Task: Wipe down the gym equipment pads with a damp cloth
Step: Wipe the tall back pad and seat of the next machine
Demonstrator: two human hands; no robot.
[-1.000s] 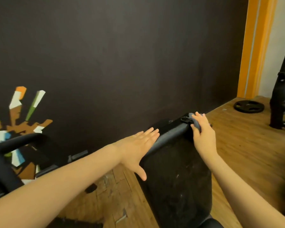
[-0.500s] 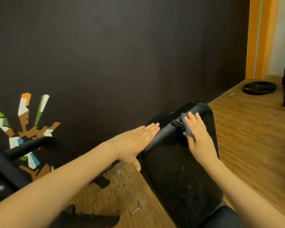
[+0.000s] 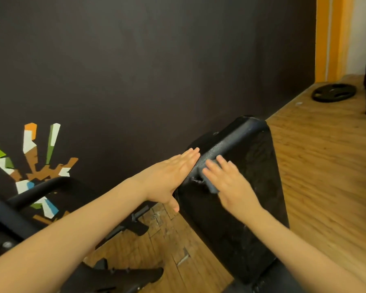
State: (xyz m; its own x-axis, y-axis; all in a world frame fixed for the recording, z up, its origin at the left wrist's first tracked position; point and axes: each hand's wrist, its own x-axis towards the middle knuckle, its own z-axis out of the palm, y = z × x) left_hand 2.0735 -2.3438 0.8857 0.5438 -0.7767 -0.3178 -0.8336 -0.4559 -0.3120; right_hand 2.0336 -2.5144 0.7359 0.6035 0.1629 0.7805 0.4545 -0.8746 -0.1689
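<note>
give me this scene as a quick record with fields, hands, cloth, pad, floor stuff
left hand: left hand lies flat with straight fingers against the left side of the pad's top edge
right hand: right hand presses the cloth onto the pad with fingers spread
cloth: grey-blue cloth, mostly hidden under the right hand
pad: black upholstered pad, upright and tilted, with a tear near the cloth
weight plate: black weight plate flat on the wooden floor, far right
wall: dark wall with a colourful mural at left
</note>
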